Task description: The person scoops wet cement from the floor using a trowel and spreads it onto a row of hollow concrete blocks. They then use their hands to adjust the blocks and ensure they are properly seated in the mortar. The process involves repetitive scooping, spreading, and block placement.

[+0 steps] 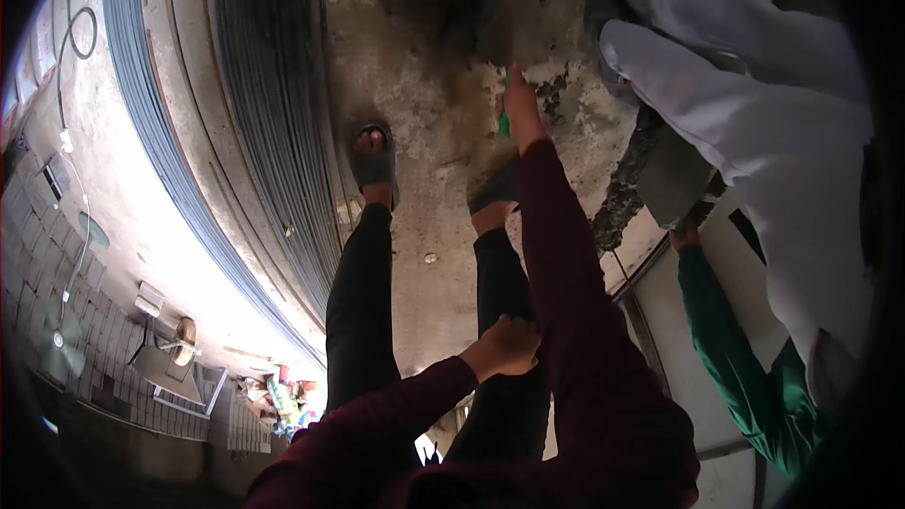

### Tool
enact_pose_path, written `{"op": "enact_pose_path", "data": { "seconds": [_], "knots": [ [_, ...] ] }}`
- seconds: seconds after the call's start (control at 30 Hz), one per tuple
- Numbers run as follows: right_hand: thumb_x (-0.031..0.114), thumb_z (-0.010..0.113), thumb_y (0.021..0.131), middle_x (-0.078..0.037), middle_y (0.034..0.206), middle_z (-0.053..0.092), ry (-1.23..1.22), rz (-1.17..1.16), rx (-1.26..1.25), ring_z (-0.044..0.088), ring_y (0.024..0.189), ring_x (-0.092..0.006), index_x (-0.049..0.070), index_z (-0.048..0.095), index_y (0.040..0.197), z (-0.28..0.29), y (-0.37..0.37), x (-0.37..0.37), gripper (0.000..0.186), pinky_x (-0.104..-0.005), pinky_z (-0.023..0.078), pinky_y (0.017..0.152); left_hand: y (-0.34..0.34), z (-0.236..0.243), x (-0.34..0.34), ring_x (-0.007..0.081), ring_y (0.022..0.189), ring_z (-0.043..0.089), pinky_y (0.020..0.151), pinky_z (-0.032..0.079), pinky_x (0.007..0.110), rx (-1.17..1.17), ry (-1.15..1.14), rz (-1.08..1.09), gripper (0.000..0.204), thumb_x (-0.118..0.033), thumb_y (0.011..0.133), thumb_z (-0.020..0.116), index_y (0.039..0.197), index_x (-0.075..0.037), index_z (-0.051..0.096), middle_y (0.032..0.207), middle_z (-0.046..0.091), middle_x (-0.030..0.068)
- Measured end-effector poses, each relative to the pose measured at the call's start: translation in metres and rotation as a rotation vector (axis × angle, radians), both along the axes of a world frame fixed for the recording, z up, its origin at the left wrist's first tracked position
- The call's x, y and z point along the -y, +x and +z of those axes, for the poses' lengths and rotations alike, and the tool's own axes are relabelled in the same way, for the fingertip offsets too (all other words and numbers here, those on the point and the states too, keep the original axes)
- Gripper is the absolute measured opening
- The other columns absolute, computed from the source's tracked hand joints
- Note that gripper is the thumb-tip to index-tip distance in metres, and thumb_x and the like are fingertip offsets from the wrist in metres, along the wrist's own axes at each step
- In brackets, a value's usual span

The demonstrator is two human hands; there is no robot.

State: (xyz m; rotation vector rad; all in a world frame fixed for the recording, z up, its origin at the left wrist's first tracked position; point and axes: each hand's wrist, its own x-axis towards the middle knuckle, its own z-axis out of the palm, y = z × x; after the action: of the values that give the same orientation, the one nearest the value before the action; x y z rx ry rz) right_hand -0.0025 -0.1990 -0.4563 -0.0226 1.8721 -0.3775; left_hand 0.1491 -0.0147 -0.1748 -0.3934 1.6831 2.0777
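My right hand [521, 104] grips a green handle [503, 124] that points up toward a dark grey blade [501, 28], like a trowel's, over the stained concrete floor [419, 113]; the blade's outline is hard to make out. My left hand [504, 344] is a closed fist resting on or beside my right leg, beside my right forearm; whatever it may hold is hidden. My feet in dark sandals stand either side below the blade, the left one [372, 165] near the long stacked rods.
Long rods [255, 132] line the left. Beyond lie a fan [58, 339], cables, a chair [165, 368] and bright bags [287, 401]. At right, a co-worker's green-sleeved hand [686, 236] touches a grey slab [674, 179] by broken dark edging, behind large white fabric shapes [754, 160].
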Motion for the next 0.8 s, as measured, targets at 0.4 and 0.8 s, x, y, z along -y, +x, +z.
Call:
{"op": "enact_pose_path", "data": {
  "seconds": [0.4, 0.8],
  "knots": [
    [0.025, 0.053, 0.093, -0.016, 0.080, 0.062, -0.416, 0.694, -0.693, 0.061, 0.071, -0.0285, 0.003, 0.057, 0.114, -0.080, -0.011, -0.181, 0.030, -0.0414, 0.046, 0.059, 0.018, 0.014, 0.005, 0.0354, 0.103, 0.058, 0.087, 0.042, 0.051, -0.031, 0.027, 0.282, 0.033, -0.021, 0.083, 0.055, 0.112, -0.006, 0.062, 0.106, 0.063, 0.0158],
    [0.026, 0.067, 0.086, -0.008, 0.063, 0.056, -0.251, -0.137, -0.140, 0.052, 0.053, -0.0194, 0.002, 0.054, 0.066, -0.026, 0.051, 0.040, 0.034, -0.0374, 0.040, 0.051, 0.048, 0.000, -0.027, 0.0343, 0.099, 0.060, 0.083, 0.045, 0.048, -0.063, -0.152, 0.424, 0.033, -0.030, 0.079, 0.059, 0.104, -0.009, 0.066, 0.104, 0.064, 0.0160]
  ]
}}
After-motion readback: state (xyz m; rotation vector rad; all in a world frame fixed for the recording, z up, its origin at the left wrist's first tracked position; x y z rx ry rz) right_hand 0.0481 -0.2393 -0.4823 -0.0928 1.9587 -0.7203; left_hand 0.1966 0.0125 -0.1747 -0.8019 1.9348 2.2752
